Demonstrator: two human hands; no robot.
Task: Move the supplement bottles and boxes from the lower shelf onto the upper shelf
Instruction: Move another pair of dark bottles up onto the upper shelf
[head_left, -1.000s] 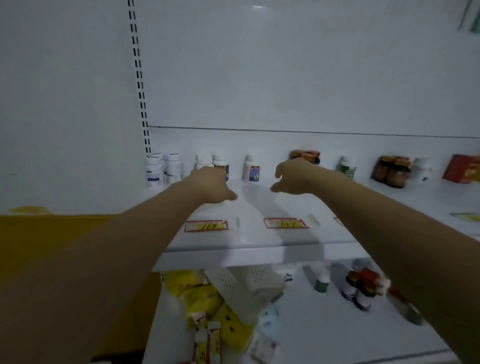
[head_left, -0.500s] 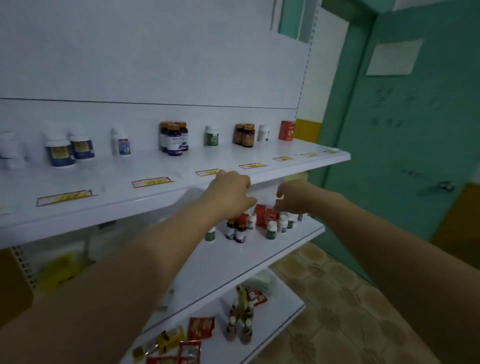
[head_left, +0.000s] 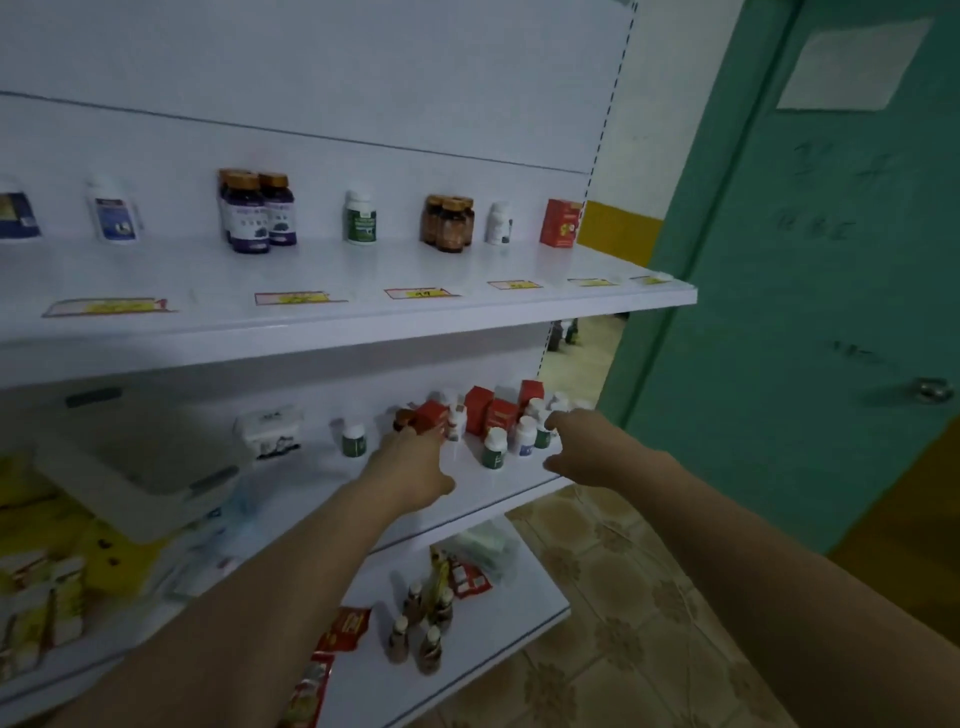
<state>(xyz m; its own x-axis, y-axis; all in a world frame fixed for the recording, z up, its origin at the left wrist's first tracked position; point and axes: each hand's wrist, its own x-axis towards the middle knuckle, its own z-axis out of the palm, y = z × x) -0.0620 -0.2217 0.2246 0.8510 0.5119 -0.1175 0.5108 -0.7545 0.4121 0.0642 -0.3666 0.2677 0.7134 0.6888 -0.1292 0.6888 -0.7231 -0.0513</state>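
White shelving, teal door (head_left: 779, 260) at 3 o'clock. Upper shelf (head_left: 363, 270) carrying btl row (head_left: 260, 213); task prob. partway. Lower shelf (head_left: 493, 486) cluster (head_left: 501, 421) waiting. Left hand (head_left: 410, 462) reaching red box (head_left: 432, 418) at its 12 o'clock, grip unclear; right hand (head_left: 582, 449) spreading wide, empty.

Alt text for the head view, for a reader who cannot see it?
Two bare hands reach to the lower shelf: the left hand at a red box, the right hand beside white bottles. The upper shelf above carries other bottles.
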